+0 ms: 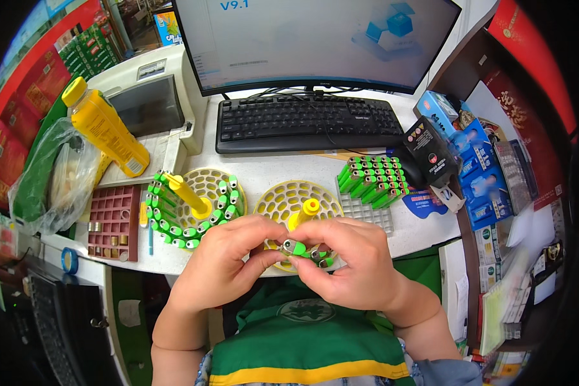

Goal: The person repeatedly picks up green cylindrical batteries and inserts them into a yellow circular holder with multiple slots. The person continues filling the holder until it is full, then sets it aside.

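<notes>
Just above the front of a round yellow rack (283, 191), a green lighter (295, 247) with a metal top sits between the fingertips of both hands. My left hand (235, 254) pinches it from the left, and my right hand (354, 264) is closed on its other side. Several more green lighters stand at this rack's front rim, partly hidden by my right fingers. Left of it, a second yellow rack (207, 175) with a central post (192, 195) carries green lighters around much of its edge. Upright green lighters (374, 180) fill part of a grey gridded tray (374, 217) on the right.
A black keyboard (309, 123) lies behind the racks, below a monitor (315, 42). On the left are a red compartment box (116, 215), a yellow bottle (106, 128) and a clear plastic bag (51, 174). Blue boxes (486, 183) and a black box (431, 154) crowd the right.
</notes>
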{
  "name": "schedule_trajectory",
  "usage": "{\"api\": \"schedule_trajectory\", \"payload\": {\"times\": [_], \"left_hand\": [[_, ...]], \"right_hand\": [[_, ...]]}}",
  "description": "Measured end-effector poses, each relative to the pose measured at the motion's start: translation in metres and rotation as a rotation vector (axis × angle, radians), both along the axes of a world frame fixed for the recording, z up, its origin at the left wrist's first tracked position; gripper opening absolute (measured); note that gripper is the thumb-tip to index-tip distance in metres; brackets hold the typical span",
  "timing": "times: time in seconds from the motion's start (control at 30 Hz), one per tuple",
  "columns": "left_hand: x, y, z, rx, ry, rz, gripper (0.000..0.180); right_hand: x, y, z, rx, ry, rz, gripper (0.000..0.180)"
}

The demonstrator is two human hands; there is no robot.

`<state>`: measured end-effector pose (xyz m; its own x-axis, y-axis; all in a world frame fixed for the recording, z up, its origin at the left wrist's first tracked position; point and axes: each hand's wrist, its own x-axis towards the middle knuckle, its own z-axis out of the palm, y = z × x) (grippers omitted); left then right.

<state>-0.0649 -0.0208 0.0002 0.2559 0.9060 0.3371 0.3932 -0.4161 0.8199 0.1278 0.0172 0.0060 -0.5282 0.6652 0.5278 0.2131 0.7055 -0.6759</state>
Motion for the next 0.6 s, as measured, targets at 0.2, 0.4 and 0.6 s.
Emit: {"api": "schedule_trajectory", "payload": {"times": [0.2,0.4,0.6], "left_hand": [[-0.007,0.002,-0.016,0.077,0.046,-0.013,0.021],[-0.003,0.005,-0.048,-0.003,0.054,-0.051,0.02],[-0.006,0.009,-0.054,-0.046,0.07,-0.092,0.017]], "right_hand": [[-0.01,-0.004,-0.003,0.207,-0.151,-0.022,0.022],[-0.009,-0.005,-0.027,0.181,-0.27,-0.101,0.015],[-0.012,-0.006,-0.031,0.19,-0.287,-0.15,0.013]]}}
